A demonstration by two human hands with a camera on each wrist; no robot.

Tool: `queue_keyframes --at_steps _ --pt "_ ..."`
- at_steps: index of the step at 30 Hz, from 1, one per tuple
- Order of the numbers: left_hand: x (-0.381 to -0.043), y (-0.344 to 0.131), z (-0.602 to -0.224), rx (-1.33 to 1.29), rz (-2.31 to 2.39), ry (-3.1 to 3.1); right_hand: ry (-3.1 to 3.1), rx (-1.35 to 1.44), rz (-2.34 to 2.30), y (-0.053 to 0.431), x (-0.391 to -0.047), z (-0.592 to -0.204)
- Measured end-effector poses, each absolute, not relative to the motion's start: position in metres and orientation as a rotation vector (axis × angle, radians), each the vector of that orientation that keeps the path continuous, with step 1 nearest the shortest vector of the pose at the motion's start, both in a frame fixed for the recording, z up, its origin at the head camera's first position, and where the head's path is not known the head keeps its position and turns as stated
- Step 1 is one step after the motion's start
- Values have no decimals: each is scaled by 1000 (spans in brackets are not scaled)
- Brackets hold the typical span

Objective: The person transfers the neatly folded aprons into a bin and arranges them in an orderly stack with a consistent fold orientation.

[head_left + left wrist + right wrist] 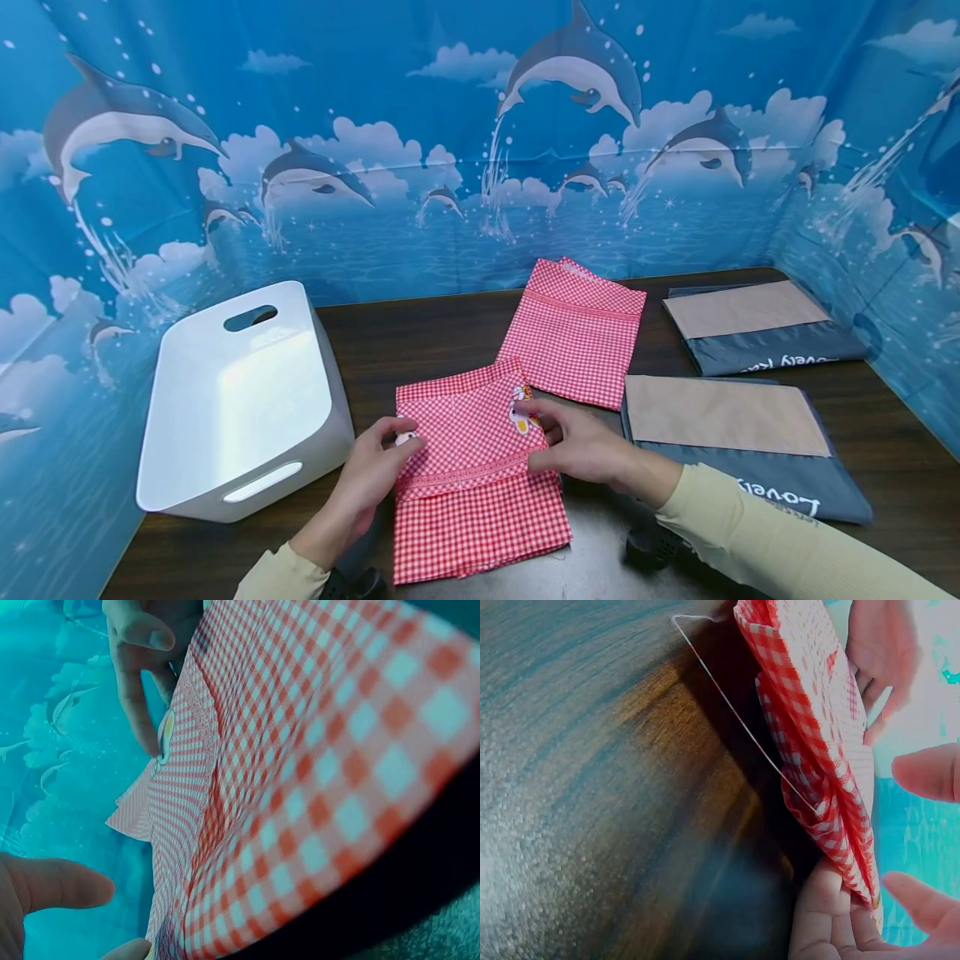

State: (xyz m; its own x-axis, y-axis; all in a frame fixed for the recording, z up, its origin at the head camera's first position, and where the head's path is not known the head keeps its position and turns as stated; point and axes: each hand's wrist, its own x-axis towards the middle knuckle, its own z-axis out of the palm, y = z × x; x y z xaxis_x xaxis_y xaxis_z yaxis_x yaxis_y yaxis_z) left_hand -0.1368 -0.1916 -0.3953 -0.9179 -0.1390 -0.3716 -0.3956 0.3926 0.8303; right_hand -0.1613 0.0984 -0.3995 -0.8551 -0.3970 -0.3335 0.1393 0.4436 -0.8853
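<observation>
A folded red-and-white checked cloth point(480, 533), with a trim band and cartoon patches point(521, 412), lies before me on the table. At its left edge is my left hand point(367, 467). Its index fingertip meets the cloth edge, and in the left wrist view its thumb point(71, 885) stands apart from the fabric. My right hand point(581, 442) holds the right edge. In the right wrist view several fingers point(821, 915) bend under that edge, the index finger lies on top, and the thumb point(926, 772) is off the cloth. The left hand's lower fingers are hidden.
A white bin point(322, 400) with handle slots stands at the left. Behind the cloth lies another folded checked cloth point(577, 329). Two folded dark-grey and beige fabric pieces point(727, 417) with white lettering are at the right. A dolphin-print curtain point(450, 125) surrounds the table.
</observation>
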Motion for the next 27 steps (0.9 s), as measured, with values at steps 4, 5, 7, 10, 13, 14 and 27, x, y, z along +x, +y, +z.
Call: queue_keyframes --at_steps 4,5,7,10,13,14,27 --pt "-137 -192 -395 -469 1571 2364 2185 -242 -1389 98 -161 -398" --pt "-137 -193 -394 -468 1577 2356 2185 -244 -1385 97 -161 -398" --pt "-136 -193 -394 -462 1587 2348 2184 -252 -1381 98 -160 -398" --pt "-136 -194 -393 -455 1608 2339 2179 -259 -1380 98 -159 -399" --pt "-135 -194 -391 -435 1619 2331 2187 -252 -1373 99 -158 -401" --pt "-135 -194 -391 -429 1618 2328 2194 -246 -1369 99 -158 -401" --pt "-135 -198 -395 -376 1611 2283 2273 -202 -1401 100 -152 -404"
